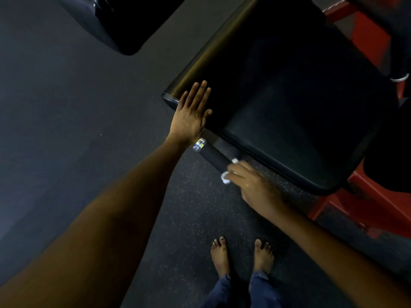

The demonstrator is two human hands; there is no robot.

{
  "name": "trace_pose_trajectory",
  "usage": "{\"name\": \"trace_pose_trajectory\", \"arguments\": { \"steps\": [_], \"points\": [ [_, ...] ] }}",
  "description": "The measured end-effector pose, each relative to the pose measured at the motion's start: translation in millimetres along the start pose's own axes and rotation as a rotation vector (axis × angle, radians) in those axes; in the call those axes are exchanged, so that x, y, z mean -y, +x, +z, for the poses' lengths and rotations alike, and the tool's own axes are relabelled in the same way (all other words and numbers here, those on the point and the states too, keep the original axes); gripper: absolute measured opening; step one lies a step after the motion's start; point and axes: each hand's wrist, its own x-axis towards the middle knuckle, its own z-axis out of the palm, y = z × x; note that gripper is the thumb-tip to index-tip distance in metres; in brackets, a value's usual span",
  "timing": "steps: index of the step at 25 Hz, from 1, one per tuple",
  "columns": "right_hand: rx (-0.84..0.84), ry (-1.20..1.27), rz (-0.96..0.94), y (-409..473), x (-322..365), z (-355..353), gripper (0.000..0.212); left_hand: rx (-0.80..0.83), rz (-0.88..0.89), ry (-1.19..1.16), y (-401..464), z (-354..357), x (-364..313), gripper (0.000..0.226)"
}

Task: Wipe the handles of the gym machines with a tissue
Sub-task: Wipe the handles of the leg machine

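A: Obs. Landmark = black padded seat (289, 96). Everything logged relative to it, largest first.

B: Floor?

A: Speckled rubber floor (89, 96) beneath and on the viewer's side of the seat. Red frame (369, 203) shows past the seat's right edge.

B: Handle?

A: Black handle (211, 155) sits just below the seat's near edge. Long axis runs parallel to that edge; its silver end cap (199, 144) points toward the seat's left corner.

B: Hands?

A: Left hand (191, 112) lies flat on the seat's left corner, fingers straight, holding nothing. Right hand (251, 185) is curled around the handle below the seat's near edge, white tissue (225, 175) bunched between fingers and grip.

B: Which is nearer the unwiped part?

A: Judgement: the right hand. Bare handle lies from it toward the cap, so the stroke should slide along the axis toward the seat's left corner.
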Motion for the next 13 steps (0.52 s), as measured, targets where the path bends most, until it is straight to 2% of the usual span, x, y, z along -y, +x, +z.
{"name": "trace_pose_trajectory", "arguments": {
  "steps": [3,6,9,11,13],
  "points": [
    [-0.084,0.021,0.128,-27.2,-1.4,-9.0,0.032,-0.011,-0.018,0.013,-1.0,-1.2,-4.1,0.062],
    [-0.184,0.091,0.194,34.1,9.4,8.5,0.022,-0.019,-0.011,0.016,-1.0,0.5,-2.7,0.062],
    [-0.127,0.077,0.083,81.0,15.5,20.3,0.021,0.012,0.004,0.017,-1.3,-3.2,-1.3,0.063],
    [-0.05,0.053,0.023,49.0,1.0,18.5,0.026,0.039,0.002,0.01,-1.5,-4.9,-1.9,0.065],
    [-0.048,0.056,0.019,-5.9,-6.3,5.9,0.029,0.037,-0.017,0.02,-1.9,-4.4,-3.8,0.066]
  ]
}}
